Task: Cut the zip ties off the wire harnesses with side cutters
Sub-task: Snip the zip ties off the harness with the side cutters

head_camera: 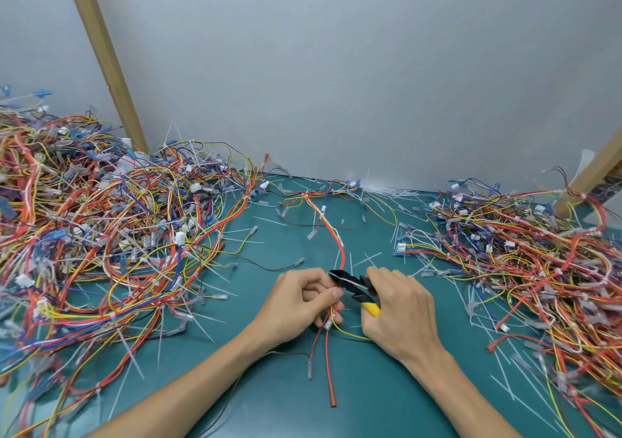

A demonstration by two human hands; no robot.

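Centre frame: L hand pinches red-and-yellow wire harness. R hand clenches black, yellow-handled side cutters, whose tip meets a thin white plastic zip tie. Risk: blades catching a wire would nick insulation; L fingertips are close.

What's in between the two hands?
Head view: black side cutters with yellow handles in the right hand, at the red and yellow wire harness the left hand pinches.
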